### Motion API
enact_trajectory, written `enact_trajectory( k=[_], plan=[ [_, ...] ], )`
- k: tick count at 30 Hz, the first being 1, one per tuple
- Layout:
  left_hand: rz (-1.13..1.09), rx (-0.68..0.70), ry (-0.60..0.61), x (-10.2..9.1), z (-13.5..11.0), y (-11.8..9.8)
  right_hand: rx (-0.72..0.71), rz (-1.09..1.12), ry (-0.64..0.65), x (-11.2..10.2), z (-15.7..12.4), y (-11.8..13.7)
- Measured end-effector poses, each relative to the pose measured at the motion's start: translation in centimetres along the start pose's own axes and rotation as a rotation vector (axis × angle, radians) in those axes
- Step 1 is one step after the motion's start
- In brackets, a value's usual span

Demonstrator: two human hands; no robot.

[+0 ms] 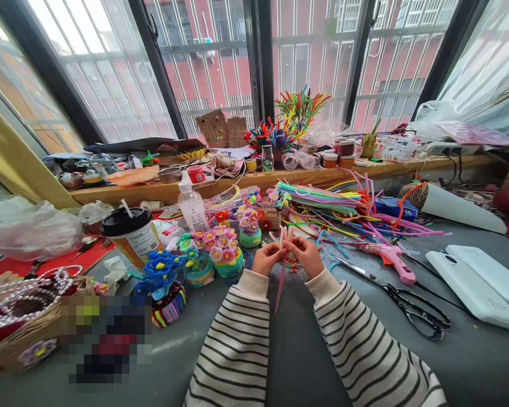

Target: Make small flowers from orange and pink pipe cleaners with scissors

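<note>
Both hands meet over the grey table, in striped sleeves. My left hand [266, 258] and my right hand [306, 254] are each closed on a small bundle of pink pipe cleaners [283, 240] held upright between them. The loops of the bundle stick up above the fingers and a long tail hangs down toward my sleeves. Small pipe-cleaner flower pots [225, 251] stand just left of my left hand.
A pile of coloured pipe cleaners [322, 198] lies behind my hands. A pink glue gun [392, 257] and black scissors [411, 308] lie to the right, near two white boxes [477, 288]. A lidded cup [132, 234], a bottle [192, 206] and a woven basket [21, 325] are at left.
</note>
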State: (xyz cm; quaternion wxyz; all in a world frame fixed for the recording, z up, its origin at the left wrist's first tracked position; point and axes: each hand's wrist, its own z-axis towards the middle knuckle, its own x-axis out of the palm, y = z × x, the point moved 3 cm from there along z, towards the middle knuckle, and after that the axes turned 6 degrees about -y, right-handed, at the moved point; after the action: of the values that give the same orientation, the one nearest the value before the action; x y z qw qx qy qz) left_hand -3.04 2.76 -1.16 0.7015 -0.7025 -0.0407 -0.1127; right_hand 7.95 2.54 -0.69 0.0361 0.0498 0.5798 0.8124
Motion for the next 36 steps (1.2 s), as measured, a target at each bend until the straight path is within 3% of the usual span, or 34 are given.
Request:
enact_trajectory(
  k=[11,21,31,36],
  plan=[
    [-0.043,-0.08,-0.109,-0.07,-0.27,-0.11,0.059,0.046,-0.04,-0.03,-0.07,-0.14],
    [-0.037,-0.021,-0.138,-0.25,-0.04,0.16,0.119,0.114,0.007,0.19,-0.01,-0.41],
    [0.001,0.06,-0.105,-0.38,0.19,0.0,-0.076,-0.264,0.125,0.44,-0.18,0.26],
    [-0.028,0.022,-0.084,-0.15,-0.05,-0.15,-0.132,-0.297,0.167,0.48,-0.15,0.34]
  ],
)
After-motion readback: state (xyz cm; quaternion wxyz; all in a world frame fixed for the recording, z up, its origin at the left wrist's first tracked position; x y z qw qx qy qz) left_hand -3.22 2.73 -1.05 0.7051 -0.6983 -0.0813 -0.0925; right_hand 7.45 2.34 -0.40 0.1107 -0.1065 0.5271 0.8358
